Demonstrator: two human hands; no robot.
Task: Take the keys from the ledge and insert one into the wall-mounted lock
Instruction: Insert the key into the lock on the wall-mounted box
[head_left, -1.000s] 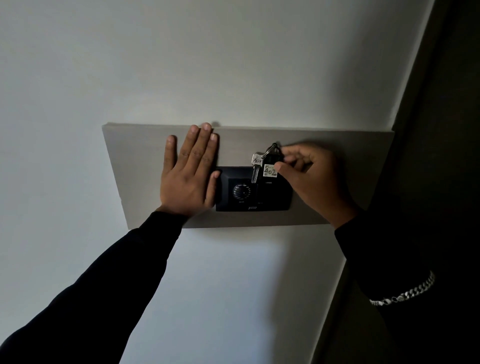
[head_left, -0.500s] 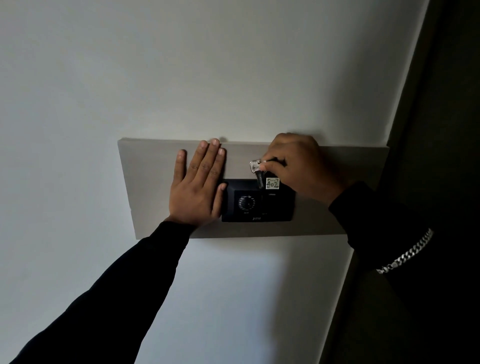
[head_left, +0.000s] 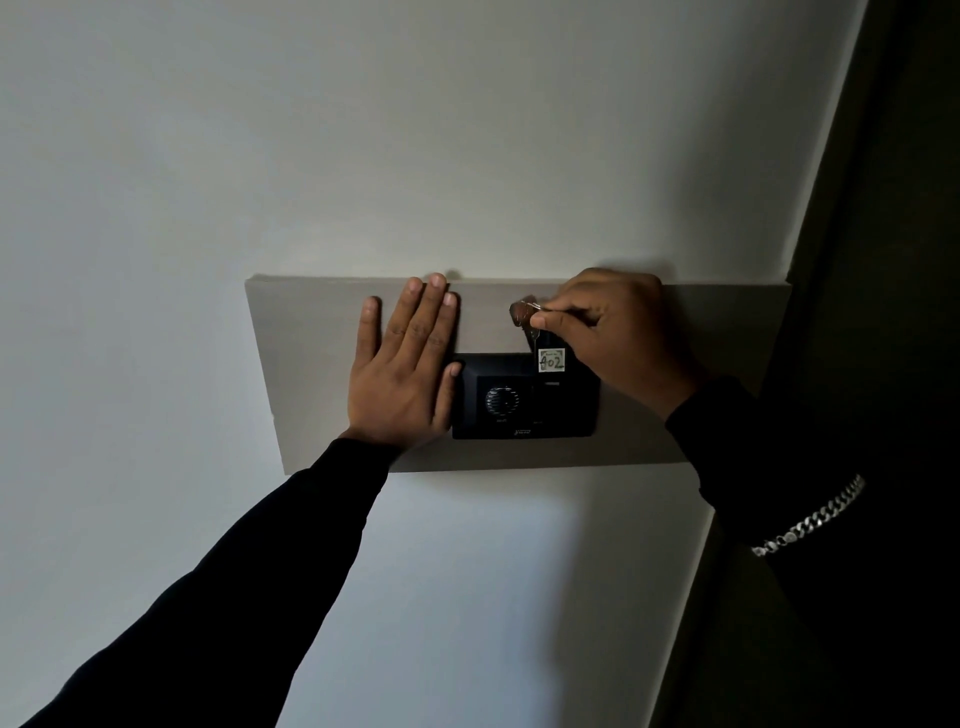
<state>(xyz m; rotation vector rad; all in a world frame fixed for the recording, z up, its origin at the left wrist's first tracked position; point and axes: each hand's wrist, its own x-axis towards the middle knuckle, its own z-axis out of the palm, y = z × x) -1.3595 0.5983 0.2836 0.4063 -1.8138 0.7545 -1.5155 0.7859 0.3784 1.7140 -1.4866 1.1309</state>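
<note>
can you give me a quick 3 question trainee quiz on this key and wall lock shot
1. True or false: the left hand lies flat on the grey wall panel, beside the black lock unit.
2. What is written on the paper tag hanging from the keys?
3. Which hand holds the keys? A) left B) right C) both

Key:
1. True; its fingers are spread and hold nothing.
2. 402.
3. B; the right hand pinches the keys above the lock unit's upper right part. Whether a key is in a slot yet cannot be told.
</note>
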